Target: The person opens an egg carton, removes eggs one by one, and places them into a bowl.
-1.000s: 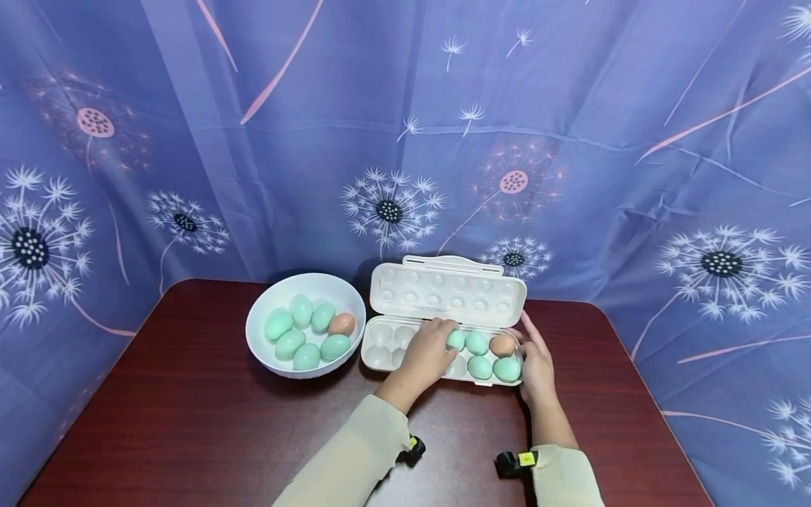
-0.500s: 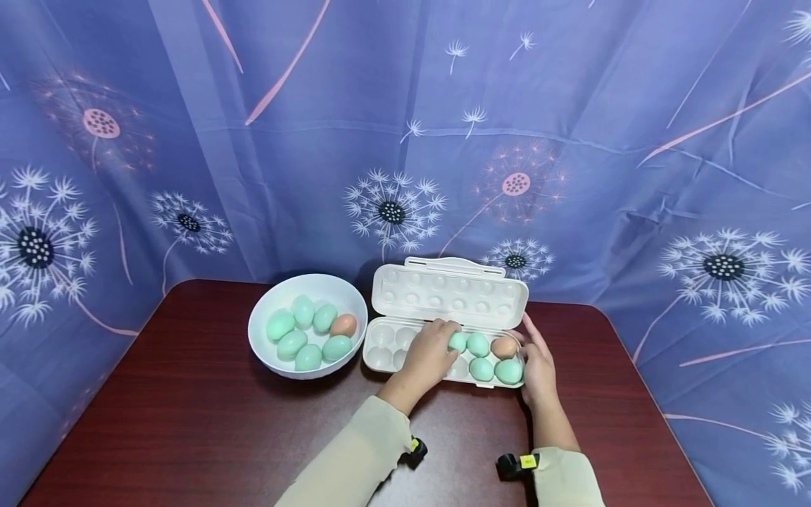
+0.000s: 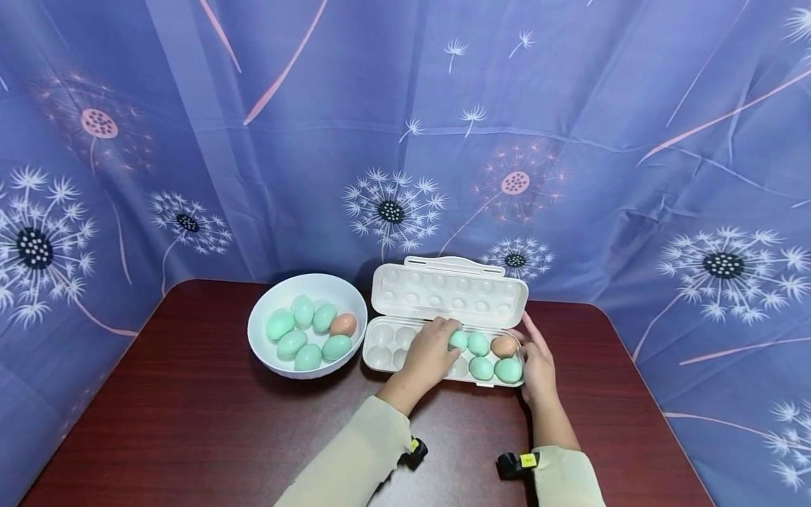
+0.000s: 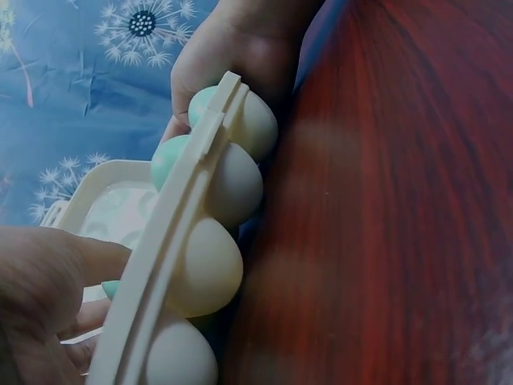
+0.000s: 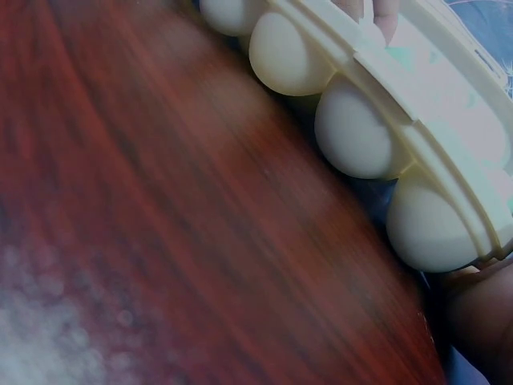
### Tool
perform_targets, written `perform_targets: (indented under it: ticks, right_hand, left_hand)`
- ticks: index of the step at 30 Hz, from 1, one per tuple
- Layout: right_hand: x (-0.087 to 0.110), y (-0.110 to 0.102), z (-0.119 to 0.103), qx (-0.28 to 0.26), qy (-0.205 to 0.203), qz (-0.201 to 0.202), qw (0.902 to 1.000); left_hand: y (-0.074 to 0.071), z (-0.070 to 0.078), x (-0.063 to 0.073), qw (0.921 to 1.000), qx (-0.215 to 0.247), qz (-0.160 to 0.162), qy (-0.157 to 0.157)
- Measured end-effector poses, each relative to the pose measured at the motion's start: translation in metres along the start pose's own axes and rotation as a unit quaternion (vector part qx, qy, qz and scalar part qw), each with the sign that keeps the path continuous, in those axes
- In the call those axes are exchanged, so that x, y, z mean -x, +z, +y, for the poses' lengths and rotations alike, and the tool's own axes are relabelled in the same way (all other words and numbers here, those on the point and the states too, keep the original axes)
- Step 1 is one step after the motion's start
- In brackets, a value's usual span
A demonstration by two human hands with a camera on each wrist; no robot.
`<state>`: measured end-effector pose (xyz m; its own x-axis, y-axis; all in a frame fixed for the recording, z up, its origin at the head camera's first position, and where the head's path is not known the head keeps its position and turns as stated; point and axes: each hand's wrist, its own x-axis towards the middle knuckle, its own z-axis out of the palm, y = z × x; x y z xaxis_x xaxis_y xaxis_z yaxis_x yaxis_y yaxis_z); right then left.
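A white plastic egg carton (image 3: 450,294) lies on the table, its lid tipped back. My left hand (image 3: 429,355) reaches over the middle of it and pinches a green egg (image 3: 457,341) in the back row. To the right of that egg sit another green egg (image 3: 478,344) and a brown egg (image 3: 504,347). Two green eggs fill the right end of the front row, one being the corner egg (image 3: 509,370). My right hand (image 3: 537,366) grips the carton's right end. In the left wrist view, the carton's rim (image 4: 160,249) hides most of the pinched egg.
Left of the carton stands a white bowl (image 3: 260,348) with several green eggs (image 3: 291,345) and one brown egg (image 3: 343,324). A dark red wooden table (image 3: 190,422) carries everything. Behind its far edge hangs a blue dandelion-print curtain (image 3: 304,176).
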<state>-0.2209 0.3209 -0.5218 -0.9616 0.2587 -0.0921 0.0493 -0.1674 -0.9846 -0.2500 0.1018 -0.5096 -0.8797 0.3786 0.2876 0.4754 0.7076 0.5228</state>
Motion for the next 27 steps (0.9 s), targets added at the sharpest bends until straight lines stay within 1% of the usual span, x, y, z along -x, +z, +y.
perform_targets:
  ticks: [3,7,16,20,27]
  right_hand:
    - [0.0,0.0,0.0,0.003,0.001,-0.002,1.0]
    - [0.001,0.001,-0.001,0.006,0.006,-0.002,1.0]
    - [0.005,0.003,-0.004,0.012,0.004,0.0,0.9999]
    - [0.005,0.002,-0.004,0.014,0.002,-0.001,0.9999]
    - [0.004,0.001,-0.002,0.01,-0.001,-0.007,0.9999]
  left_hand:
    - [-0.004,0.001,0.001,0.9999,0.007,0.011,0.007]
    - [-0.014,0.001,0.005,0.9993,0.031,0.016,0.01]
    - [-0.05,-0.002,0.018,0.9965,0.076,0.035,-0.002]
    - [-0.06,-0.003,0.022,0.9951,0.09,0.041,-0.005]
    - [-0.077,-0.005,0.031,0.9938,0.097,0.054,0.003]
